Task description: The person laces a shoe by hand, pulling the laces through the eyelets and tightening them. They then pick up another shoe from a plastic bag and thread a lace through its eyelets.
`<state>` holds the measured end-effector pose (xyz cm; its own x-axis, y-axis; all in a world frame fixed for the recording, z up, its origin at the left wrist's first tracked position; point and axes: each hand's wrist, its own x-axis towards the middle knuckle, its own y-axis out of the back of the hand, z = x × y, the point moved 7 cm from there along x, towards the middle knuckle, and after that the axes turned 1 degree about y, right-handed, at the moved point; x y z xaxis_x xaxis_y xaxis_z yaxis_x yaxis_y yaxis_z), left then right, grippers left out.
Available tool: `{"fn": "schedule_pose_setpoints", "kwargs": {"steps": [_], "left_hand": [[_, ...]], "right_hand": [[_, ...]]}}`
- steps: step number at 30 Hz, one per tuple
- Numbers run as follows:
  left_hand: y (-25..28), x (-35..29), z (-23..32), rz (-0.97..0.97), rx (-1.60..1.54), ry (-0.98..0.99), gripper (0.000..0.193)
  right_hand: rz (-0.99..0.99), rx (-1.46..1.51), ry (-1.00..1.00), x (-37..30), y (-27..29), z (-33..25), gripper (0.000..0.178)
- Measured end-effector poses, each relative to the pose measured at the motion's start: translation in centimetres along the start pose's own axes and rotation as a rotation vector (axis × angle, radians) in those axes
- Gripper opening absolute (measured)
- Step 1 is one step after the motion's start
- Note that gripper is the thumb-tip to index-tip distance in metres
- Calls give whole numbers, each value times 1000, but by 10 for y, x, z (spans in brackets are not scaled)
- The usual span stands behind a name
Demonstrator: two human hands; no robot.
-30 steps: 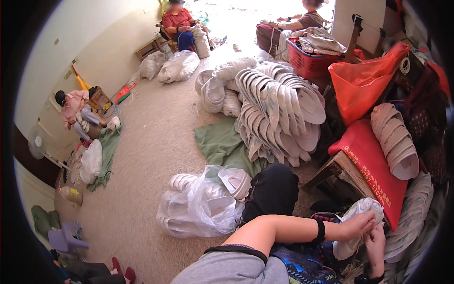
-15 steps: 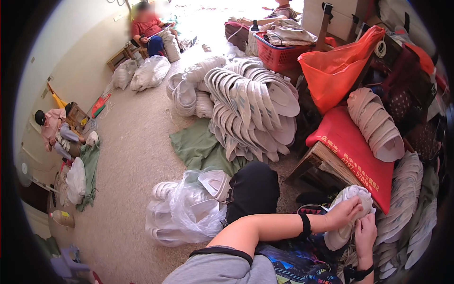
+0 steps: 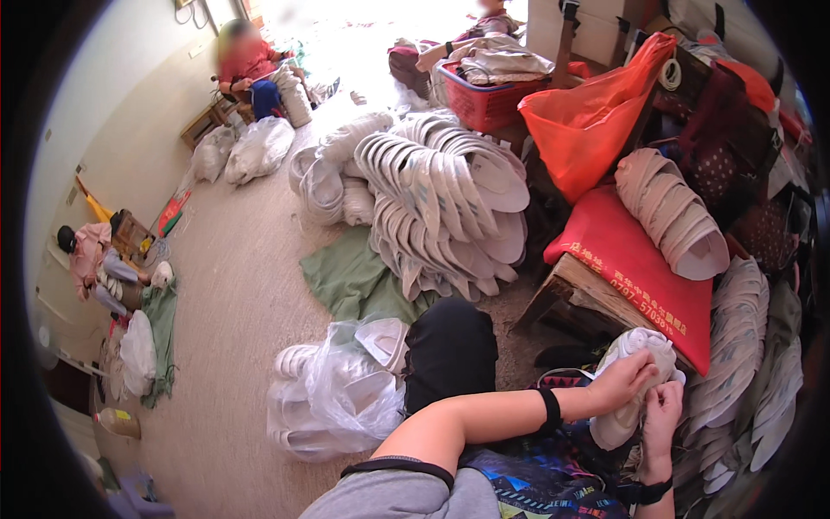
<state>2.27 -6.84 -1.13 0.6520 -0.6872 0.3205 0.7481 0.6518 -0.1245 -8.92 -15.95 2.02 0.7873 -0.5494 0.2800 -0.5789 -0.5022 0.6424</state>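
At the lower right I hold a pale cap-like fabric piece [image 3: 638, 355] with both hands. My left hand [image 3: 624, 381] grips its upper side, a black band on that wrist. My right hand [image 3: 663, 408] pinches its lower edge from beneath. The piece rests over my lap, above a dark patterned cloth [image 3: 553, 471]. Just beyond it sits a red cushion [image 3: 635, 264] on a wooden stool.
A big fanned pile of white brimmed pieces [image 3: 441, 199] lies on a green cloth [image 3: 346, 277]. A clear plastic bag of pieces [image 3: 337, 394] sits by my knee. Orange bag [image 3: 588, 112], red basket [image 3: 484, 99], beige stack [image 3: 670, 212]. Other people sit at far left and back.
The view has shifted slightly, so the piles sit lower and closer to the centre. My hands stay on the fabric piece, working it a little.
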Motion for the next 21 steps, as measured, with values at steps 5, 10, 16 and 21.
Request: {"fn": "schedule_pose_setpoints", "kwargs": {"steps": [5,10,16,21], "left_hand": [[4,-3,1,-21,47,20,15],[1,-2,0,-32,-40,29,16],[2,1,-2,-44,-32,43,17],[1,1,-3,-58,2,45,17]], "right_hand": [[-146,-401,75,-2,1,-30,11],[-316,-145,48,6,4,-20,9],[-177,-43,-59,2,-1,1,8],[-51,-44,-17,-4,-5,17,11]]}}
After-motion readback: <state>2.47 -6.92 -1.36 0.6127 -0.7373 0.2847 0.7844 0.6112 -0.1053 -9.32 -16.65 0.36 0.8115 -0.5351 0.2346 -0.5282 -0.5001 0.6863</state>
